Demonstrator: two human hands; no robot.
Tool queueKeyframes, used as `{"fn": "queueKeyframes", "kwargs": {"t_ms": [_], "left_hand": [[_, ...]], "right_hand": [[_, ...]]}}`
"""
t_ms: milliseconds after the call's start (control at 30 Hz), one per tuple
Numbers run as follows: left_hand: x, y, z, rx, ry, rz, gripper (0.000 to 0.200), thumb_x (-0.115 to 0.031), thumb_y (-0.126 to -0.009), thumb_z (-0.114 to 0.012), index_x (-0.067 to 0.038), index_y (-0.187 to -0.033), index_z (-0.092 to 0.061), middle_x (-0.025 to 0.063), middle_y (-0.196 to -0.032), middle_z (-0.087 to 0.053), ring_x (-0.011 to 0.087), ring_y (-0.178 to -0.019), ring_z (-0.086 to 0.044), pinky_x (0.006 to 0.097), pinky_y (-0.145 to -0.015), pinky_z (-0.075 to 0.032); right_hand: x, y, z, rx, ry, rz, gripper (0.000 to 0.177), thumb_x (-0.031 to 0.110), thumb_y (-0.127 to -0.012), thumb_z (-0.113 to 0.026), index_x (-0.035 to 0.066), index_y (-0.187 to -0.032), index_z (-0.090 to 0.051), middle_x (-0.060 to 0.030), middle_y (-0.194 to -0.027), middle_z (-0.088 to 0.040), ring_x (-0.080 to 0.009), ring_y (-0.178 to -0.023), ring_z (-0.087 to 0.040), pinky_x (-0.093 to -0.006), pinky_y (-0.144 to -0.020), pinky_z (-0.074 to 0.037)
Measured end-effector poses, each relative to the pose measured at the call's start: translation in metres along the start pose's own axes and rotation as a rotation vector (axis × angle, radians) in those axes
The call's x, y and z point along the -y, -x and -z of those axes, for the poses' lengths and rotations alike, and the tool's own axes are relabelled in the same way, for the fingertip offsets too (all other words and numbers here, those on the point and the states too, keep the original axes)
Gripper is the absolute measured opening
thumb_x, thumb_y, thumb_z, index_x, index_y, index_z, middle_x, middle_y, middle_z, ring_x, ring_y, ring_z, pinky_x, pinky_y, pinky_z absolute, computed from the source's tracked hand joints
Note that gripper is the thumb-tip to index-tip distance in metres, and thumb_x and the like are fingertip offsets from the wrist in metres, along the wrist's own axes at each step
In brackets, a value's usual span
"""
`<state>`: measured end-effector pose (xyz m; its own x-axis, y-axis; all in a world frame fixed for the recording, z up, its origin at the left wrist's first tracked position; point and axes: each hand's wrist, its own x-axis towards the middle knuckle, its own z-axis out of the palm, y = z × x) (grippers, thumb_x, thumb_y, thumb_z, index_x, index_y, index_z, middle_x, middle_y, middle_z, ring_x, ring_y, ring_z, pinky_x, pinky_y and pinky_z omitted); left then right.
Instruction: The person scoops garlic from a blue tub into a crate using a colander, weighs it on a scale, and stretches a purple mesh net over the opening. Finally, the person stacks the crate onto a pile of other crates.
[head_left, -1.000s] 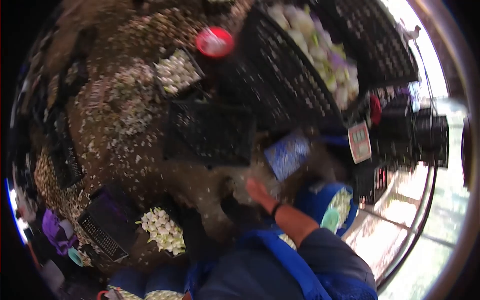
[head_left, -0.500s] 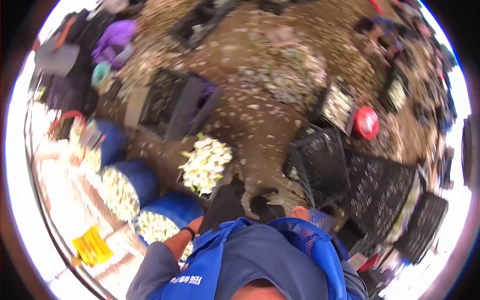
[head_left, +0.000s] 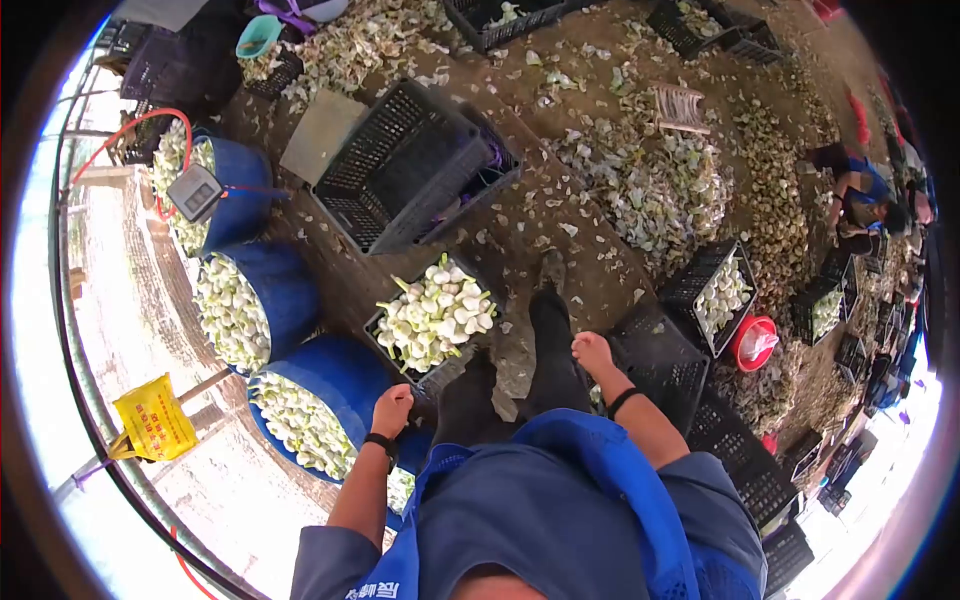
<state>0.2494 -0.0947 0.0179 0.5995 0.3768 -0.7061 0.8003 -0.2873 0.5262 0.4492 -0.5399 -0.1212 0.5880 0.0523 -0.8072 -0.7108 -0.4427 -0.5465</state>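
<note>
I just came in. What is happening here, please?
A person in a blue vest stands on a dirt floor littered with pale husks. The left hand is curled shut beside a blue barrel filled with white pieces. The right hand hangs near a black crate. Nothing shows in either hand. A heap of white bulbs lies just ahead. Another person crouches far off.

A single head-worn camera with a round fisheye view looks almost straight down over the person's blue apron (head_left: 560, 480) at the dirt ground (head_left: 520, 230). The left hand (head_left: 392, 408) and right hand (head_left: 592, 350) are close under the lens, low in the view; blue barrels (head_left: 335, 375) and black crates (head_left: 400, 170) lie farther off, curving toward the rim
</note>
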Motion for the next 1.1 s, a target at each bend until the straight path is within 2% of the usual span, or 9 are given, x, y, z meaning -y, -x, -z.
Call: {"fn": "queueKeyframes", "kwargs": {"t_ms": [200,267,333,467,567,733,767,933,1100], "left_hand": [[-0.114,-0.074,-0.031,-0.078,-0.126,0.091,0.047,-0.018,-0.084,-0.069,0.005,-0.123,-0.057,0.0207,-0.120,-0.061,0.0284,-0.103,-0.065,0.0341,-0.088,-0.052],[-0.131,-0.123,-0.045,-0.164,-0.205,0.026,0.060,-0.017,-0.082,-0.072,0.006,-0.132,-0.048,0.0274,-0.136,-0.045,0.0347,-0.120,-0.054,0.0388,-0.098,-0.048],[-0.149,-0.184,-0.045,-0.334,-0.480,-0.229,0.067,-0.016,-0.080,-0.074,0.005,-0.136,-0.045,0.0272,-0.140,-0.042,0.0385,-0.130,-0.044,0.0414,-0.108,-0.039],[-0.226,-0.307,-0.037,-0.501,-0.689,-0.281,0.082,-0.017,-0.076,-0.077,0.003,-0.144,-0.037,0.0209,-0.151,-0.034,0.0383,-0.139,-0.034,0.0435,-0.114,-0.031],[-0.227,-0.388,-0.037,-0.480,-0.792,-0.340,0.079,-0.017,-0.076,-0.077,0.001,-0.143,-0.039,0.0209,-0.147,-0.040,0.0385,-0.136,-0.039,0.0430,-0.112,-0.033],[-0.197,-0.458,-0.036,-0.366,-0.596,-0.219,0.030,-0.013,-0.083,-0.071,-0.003,-0.111,-0.065,0.0207,-0.100,-0.068,0.0383,-0.092,-0.066,0.0426,-0.080,-0.052],[-0.196,-0.459,-0.037,-0.417,-0.558,-0.318,0.017,-0.013,-0.085,-0.070,-0.004,-0.099,-0.068,0.0177,-0.087,-0.069,0.0376,-0.080,-0.066,0.0432,-0.070,-0.052],[-0.200,-0.450,-0.023,-0.410,-0.625,-0.449,0.017,-0.013,-0.086,-0.068,-0.006,-0.102,-0.066,0.0168,-0.084,-0.067,0.0382,-0.079,-0.065,0.0440,-0.069,-0.051],[-0.240,-0.421,-0.022,-0.335,-0.643,-0.439,0.016,-0.014,-0.087,-0.067,-0.006,-0.100,-0.064,0.0165,-0.080,-0.066,0.0371,-0.074,-0.065,0.0443,-0.064,-0.050]], "right_hand": [[0.055,-0.104,0.010,0.107,0.181,0.081,0.009,0.013,-0.085,-0.060,0.006,-0.080,-0.064,-0.0033,-0.069,-0.067,-0.0149,-0.058,-0.062,-0.0326,-0.060,-0.051],[0.095,-0.135,0.012,0.146,-0.232,-0.156,0.020,0.020,-0.089,-0.063,0.006,-0.075,-0.061,-0.0026,-0.067,-0.063,-0.0143,-0.058,-0.061,-0.0312,-0.053,-0.049],[0.128,-0.184,0.001,0.155,-0.286,-0.211,0.024,0.024,-0.090,-0.064,0.006,-0.075,-0.061,-0.0029,-0.067,-0.062,-0.0142,-0.058,-0.061,-0.0294,-0.051,-0.049],[0.171,-0.314,-0.068,0.189,-0.392,-0.229,0.030,0.033,-0.092,-0.067,0.005,-0.083,-0.061,-0.0057,-0.074,-0.061,-0.0169,-0.061,-0.064,-0.0287,-0.050,-0.052],[0.197,-0.418,-0.138,0.224,-0.401,-0.196,0.036,0.032,-0.092,-0.066,0.002,-0.110,-0.055,-0.0119,-0.095,-0.062,-0.0231,-0.075,-0.068,-0.0313,-0.060,-0.059],[0.225,-0.499,-0.223,0.043,-0.465,-0.310,0.049,0.028,-0.090,-0.068,-0.004,-0.121,-0.048,-0.0130,-0.094,-0.058,-0.0250,-0.076,-0.067,-0.0341,-0.064,-0.063],[0.230,-0.505,-0.226,0.087,-0.462,-0.352,0.046,0.026,-0.090,-0.068,-0.007,-0.118,-0.052,-0.0132,-0.092,-0.060,-0.0276,-0.071,-0.069,-0.0330,-0.057,-0.061],[0.240,-0.496,-0.210,-0.010,-0.423,-0.307,0.026,0.014,-0.084,-0.066,-0.009,-0.093,-0.061,-0.0182,-0.090,-0.066,-0.0266,-0.069,-0.069,-0.0364,-0.052,-0.061],[0.181,-0.521,-0.092,-0.106,-0.515,-0.189,0.020,0.011,-0.085,-0.066,-0.007,-0.090,-0.061,-0.0147,-0.086,-0.065,-0.0249,-0.068,-0.067,-0.0387,-0.059,-0.064]]}}
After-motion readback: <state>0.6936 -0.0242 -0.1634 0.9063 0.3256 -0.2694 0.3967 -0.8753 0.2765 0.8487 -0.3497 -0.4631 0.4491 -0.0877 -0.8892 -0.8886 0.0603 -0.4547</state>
